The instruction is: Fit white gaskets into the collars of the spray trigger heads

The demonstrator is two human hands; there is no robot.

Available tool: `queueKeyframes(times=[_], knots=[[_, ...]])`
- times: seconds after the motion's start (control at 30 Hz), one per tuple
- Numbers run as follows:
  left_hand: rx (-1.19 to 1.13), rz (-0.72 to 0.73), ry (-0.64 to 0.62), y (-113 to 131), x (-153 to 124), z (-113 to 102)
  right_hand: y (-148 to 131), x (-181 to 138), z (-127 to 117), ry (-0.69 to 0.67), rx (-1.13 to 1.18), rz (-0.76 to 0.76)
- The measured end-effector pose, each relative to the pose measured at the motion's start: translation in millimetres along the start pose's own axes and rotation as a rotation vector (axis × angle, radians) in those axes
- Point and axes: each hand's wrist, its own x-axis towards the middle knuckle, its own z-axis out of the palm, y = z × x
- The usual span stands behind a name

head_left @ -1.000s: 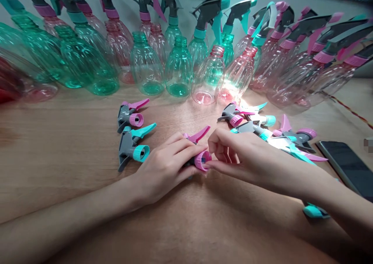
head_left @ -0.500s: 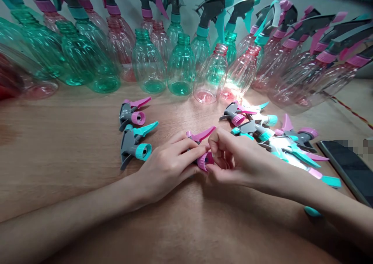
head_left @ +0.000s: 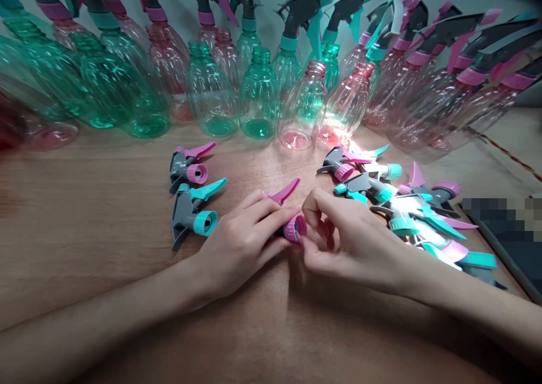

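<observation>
My left hand is wrapped around a grey spray trigger head with a pink collar and pink lever, holding it on the table. The collar's open end faces my right hand. Curled fingers and thumb of that hand are at the collar's edge, and whatever lies between them is hidden. Left of my hands are a pink-collared trigger head and a turquoise one. A pile of pink and turquoise trigger heads lies beyond my right wrist.
Clear green bottles and pink bottles line the back of the wooden table, several with trigger heads fitted. A phone lies at the right. A red-yellow cord runs behind it. A blurred red shape shows at the left edge.
My right fingers have drawn slightly back from the pink collar, uncovering more of it. My left hand still holds the trigger head, shifted slightly left. The view has shifted a little.
</observation>
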Motion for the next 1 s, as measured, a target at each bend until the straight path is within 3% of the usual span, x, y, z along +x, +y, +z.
queueKeyframes(times=[0.23, 0.6, 0.87, 1.0], knots=[[0.041, 0.035, 0.006, 1.8, 0.5, 1.2, -0.3, -0.3, 0.8, 0.024, -0.008, 0.057], [0.049, 0.011, -0.037, 3.3, 0.7, 2.2, -17.2, -7.5, 3.9, 0.054, -0.469, 0.006], [0.044, 0.018, -0.018, 3.5, 1.5, 2.5, -15.2, -7.9, 5.8, 0.090, -0.518, -0.055], [0.036, 0.019, -0.019, 3.8, 1.5, 1.1, -10.4, -5.9, 3.5, 0.049, -0.452, -0.011]])
